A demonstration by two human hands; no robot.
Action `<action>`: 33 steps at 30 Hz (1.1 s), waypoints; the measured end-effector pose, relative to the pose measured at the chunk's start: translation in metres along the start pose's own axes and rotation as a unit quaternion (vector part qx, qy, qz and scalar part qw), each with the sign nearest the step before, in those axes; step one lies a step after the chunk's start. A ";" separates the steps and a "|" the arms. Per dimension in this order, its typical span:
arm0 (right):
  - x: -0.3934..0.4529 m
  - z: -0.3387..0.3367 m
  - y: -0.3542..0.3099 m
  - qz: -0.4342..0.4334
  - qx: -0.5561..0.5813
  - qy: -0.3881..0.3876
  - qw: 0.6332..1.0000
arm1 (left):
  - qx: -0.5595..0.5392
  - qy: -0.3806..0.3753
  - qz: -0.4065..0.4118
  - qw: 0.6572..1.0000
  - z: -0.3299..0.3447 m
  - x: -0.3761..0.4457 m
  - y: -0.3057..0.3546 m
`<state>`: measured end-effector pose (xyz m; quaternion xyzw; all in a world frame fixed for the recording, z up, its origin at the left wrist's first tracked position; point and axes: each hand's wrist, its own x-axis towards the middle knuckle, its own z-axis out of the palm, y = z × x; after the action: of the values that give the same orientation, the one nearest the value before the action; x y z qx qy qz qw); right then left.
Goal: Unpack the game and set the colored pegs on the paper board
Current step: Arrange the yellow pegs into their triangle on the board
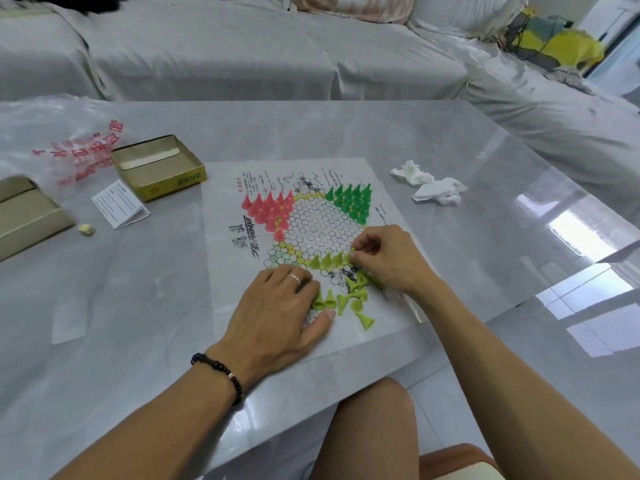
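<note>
A paper board (311, 216) printed with a star of small circles lies flat on the grey marble table (450, 161), in the middle of the frame. On its upper left point stands a tight triangle of pink pegs (272, 210), and on the upper right point a triangle of dark green pegs (353, 199), all upright.

Toward the lower part of the board, a short row of yellow-green pegs (327, 260) stands upright. The right hand (388, 259) is at the right end of that row, its grip pinched with thumb and forefinger around one yellow-green peg. Just below, more loose yellow-green pegs (353, 299) lie tipped on their sides in a scatter on the paper.

The left hand (280, 306) rests flat on the lower left of the board, its grip released, fingers straight and touching the nearest fallen pegs. It wears a ring, with a dark bead bracelet at the wrist.

At the left of the frame sit an open yellow box tray (159, 166), a folded leaflet (119, 204), a clear plastic bag with red print (69, 147), the box lid (24, 216) and a small die (86, 230). Crumpled white tissues (429, 185) lie to the right of the board.
</note>
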<state>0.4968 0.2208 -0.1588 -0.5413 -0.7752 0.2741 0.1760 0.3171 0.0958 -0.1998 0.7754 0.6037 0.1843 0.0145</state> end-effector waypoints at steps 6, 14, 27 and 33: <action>-0.004 0.000 -0.001 -0.013 -0.007 0.002 1.000 | -0.002 0.002 0.000 1.000 0.000 0.000 0.000; -0.033 -0.024 0.010 0.001 0.013 0.037 0.999 | -0.005 0.005 0.007 1.000 -0.003 -0.002 0.003; -0.021 -0.026 0.001 -0.024 -0.060 0.020 0.998 | -0.010 0.006 0.009 1.000 0.001 -0.003 0.006; -0.003 -0.021 -0.003 -0.031 -0.080 0.009 0.996 | -0.012 0.007 0.008 1.000 0.001 -0.002 0.006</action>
<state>0.5076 0.2219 -0.1396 -0.5323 -0.8092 0.2004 0.1473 0.3226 0.0926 -0.1997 0.7786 0.5953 0.1977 0.0181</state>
